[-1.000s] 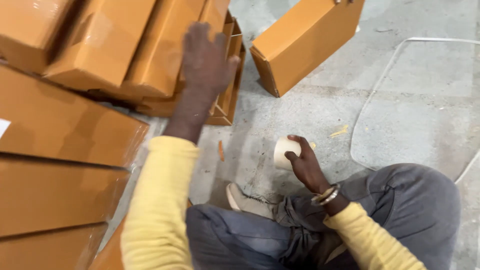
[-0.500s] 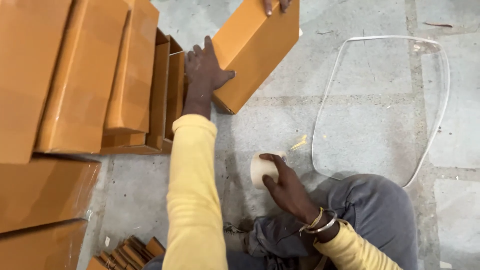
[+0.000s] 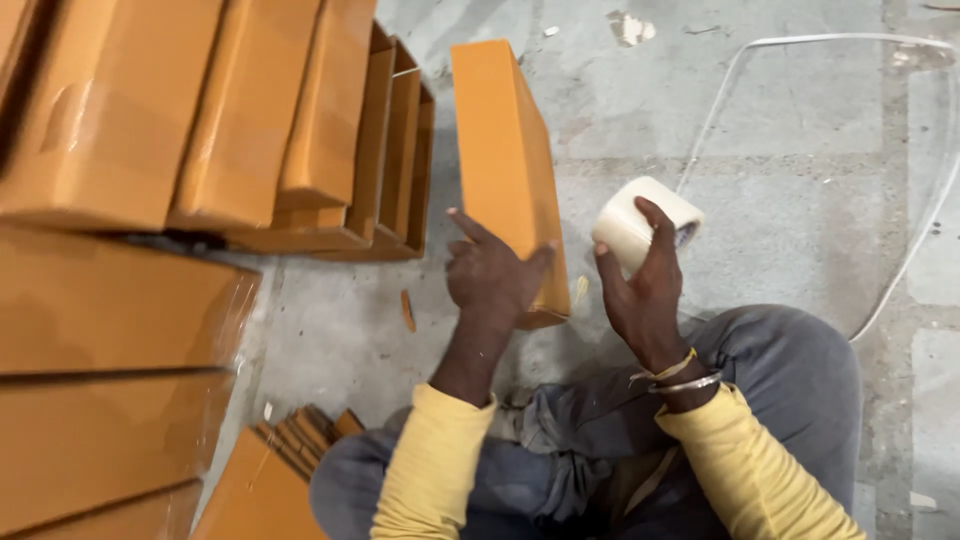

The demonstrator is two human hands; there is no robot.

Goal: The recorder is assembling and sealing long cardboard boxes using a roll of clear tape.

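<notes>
My left hand (image 3: 490, 275) grips the near end of an orange cardboard box (image 3: 505, 160) that stands on its long edge on the concrete floor, just in front of my knees. My right hand (image 3: 640, 285) holds a roll of clear packing tape (image 3: 640, 222) raised to the right of the box, fingers wrapped over its top. I sit cross-legged in grey trousers and yellow sleeves, with bangles on my right wrist.
Stacks of orange boxes (image 3: 150, 110) fill the left side, some upright in a row (image 3: 395, 150). Flat folded cartons (image 3: 290, 450) lie by my left knee. A white strap loop (image 3: 900, 250) lies on the concrete floor at right.
My left hand pulled the orange box from farther away to just in front of me and stood it on edge. My right hand lifted the tape roll up from near the floor.
</notes>
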